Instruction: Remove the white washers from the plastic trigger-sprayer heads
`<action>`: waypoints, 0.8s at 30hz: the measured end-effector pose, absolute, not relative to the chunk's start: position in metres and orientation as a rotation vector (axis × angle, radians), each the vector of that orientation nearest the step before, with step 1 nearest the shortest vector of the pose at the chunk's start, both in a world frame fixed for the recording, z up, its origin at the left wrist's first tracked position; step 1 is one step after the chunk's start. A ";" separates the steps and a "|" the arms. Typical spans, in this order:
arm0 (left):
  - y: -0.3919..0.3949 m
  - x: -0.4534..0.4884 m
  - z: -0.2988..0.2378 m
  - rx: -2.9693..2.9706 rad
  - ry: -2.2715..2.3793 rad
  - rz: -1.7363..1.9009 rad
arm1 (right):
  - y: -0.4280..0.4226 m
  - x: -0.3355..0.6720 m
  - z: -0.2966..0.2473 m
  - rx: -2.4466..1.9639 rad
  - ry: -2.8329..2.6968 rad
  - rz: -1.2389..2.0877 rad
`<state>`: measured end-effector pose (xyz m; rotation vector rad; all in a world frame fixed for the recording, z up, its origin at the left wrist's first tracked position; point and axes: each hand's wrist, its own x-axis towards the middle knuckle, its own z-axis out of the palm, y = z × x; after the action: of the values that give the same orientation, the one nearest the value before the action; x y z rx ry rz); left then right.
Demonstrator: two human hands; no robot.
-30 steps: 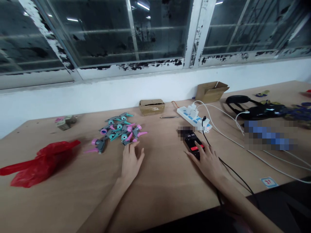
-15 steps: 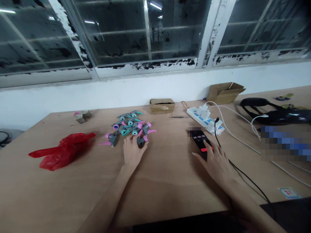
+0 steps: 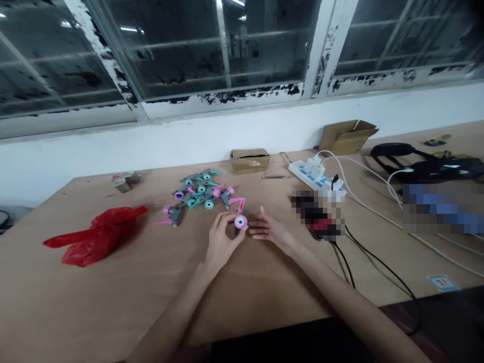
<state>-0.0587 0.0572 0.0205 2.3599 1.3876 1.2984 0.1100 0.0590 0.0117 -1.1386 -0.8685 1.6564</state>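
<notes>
My left hand (image 3: 222, 237) is closed on a small pink-and-grey plastic piece (image 3: 241, 222), gripped between thumb and fingers. Its round pink end, with a white ring and dark centre, faces me, and a thin pink lever sticks up behind it. Just right of the piece is my right hand (image 3: 273, 233), fingers apart, holding nothing; whether its fingertips touch the piece I cannot tell. Beyond my left hand lies a loose pile of similar plastic pieces (image 3: 201, 190) in grey with teal or pink ends. One pink-and-grey piece (image 3: 174, 216) rests at the pile's near left edge.
A red plastic bag (image 3: 100, 236) lies to the left. Along the wall are a small cardboard box (image 3: 249, 162), tweezers (image 3: 276, 177), a white power strip (image 3: 317, 180) and an open carton (image 3: 346, 138). A partly blurred phone (image 3: 321, 222) with black cables lies to the right.
My left hand has lifted a pink-and-grey piece from the pile's near edge and brought it right, towards me. My right hand has left the phone and moved left beside the piece.
</notes>
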 end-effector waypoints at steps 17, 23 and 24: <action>0.027 -0.032 0.009 2.181 1.007 1.215 | 0.052 0.109 0.006 -1.247 -0.895 1.275; 0.027 -0.033 0.006 2.245 1.073 1.117 | 0.052 0.108 0.006 -1.325 -0.900 1.186; 0.026 -0.033 0.007 2.246 1.087 1.119 | 0.052 0.109 0.005 -1.336 -0.907 1.154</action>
<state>-0.0326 0.0262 0.0067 2.2464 1.0872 1.1192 0.1085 0.0523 0.0049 -1.3356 -0.9068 1.1542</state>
